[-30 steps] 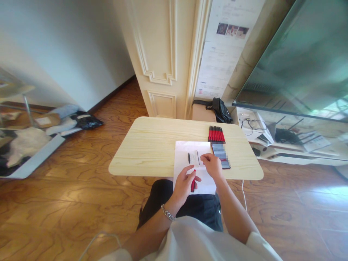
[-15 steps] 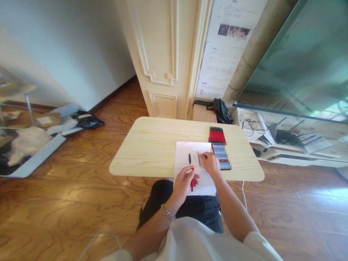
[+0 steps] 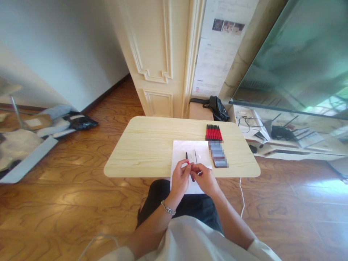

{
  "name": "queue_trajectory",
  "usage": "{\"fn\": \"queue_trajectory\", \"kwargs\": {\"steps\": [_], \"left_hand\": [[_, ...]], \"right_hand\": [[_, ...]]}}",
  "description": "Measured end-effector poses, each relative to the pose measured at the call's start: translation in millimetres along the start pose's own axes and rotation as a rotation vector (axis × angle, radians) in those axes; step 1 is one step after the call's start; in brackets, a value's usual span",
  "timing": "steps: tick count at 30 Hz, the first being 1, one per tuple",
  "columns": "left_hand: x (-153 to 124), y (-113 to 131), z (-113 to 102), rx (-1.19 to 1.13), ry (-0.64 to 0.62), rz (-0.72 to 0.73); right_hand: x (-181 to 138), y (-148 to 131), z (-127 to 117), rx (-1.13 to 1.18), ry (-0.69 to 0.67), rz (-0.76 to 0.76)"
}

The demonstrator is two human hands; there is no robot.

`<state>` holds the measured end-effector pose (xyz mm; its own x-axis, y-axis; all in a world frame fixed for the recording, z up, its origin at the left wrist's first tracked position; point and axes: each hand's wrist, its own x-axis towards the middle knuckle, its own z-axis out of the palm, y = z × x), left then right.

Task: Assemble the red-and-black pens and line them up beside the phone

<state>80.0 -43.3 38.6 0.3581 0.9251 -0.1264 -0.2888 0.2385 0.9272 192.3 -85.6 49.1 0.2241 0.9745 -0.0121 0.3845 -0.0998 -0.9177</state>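
A red pen barrel [image 3: 193, 178] is held over the white paper [image 3: 178, 147], partly covered by my fingers. My left hand [image 3: 181, 176] is closed around it. Pinched fingers of my right hand [image 3: 206, 179] meet it from the other side. Just beyond the hands lie a black pen tip piece [image 3: 186, 155] and a thin dark pen refill [image 3: 195, 156]. A faint small piece between these two is too small to make out clearly.
A row of several red pens with black ends [image 3: 214, 132] lies near the table's far edge. Below it is a phone [image 3: 218, 154], its screen blurred. The pale wooden table [image 3: 141, 148] has rounded corners. A white cable [image 3: 241, 197] hangs at right.
My right hand has left the refill on the paper and come left and nearer to me, onto the pen barrel. The barrel in my left hand is now tilted. The view has shifted slightly.
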Motion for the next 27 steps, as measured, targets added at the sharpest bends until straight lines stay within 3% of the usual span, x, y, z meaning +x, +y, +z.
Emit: {"fn": "queue_trajectory", "kwargs": {"steps": [3, 6, 8, 11, 16, 27], "left_hand": [[0.3, -2.1, 1.7, 0.016, 0.049, 0.004], [0.5, -2.1, -2.9, 0.095, 0.089, 0.05], [0.8, -1.0, -10.5, 0.244, 0.062, 0.11], [3.2, -1.3, -25.5, 0.571, 0.054, 0.258], [9.3, -12.8, -42.5, 0.899, 0.009, 0.449], [11.3, -21.9, -45.3, 1.04, -0.034, 0.511]], "right_hand": [[7.6, 5.4, -8.0, 0.009, -0.003, 0.012], [24.6, 15.3, -26.9, -0.121, 0.109, 0.054], [38.1, 23.1, -40.3, -0.324, 0.213, 0.109], [55.0, 33.5, -51.7, -0.56, 0.212, 0.184], [65.6, 42.0, -45.1, -0.74, 0.153, 0.218], [70.3, 48.0, -43.0, -0.807, 0.133, 0.137]]}}
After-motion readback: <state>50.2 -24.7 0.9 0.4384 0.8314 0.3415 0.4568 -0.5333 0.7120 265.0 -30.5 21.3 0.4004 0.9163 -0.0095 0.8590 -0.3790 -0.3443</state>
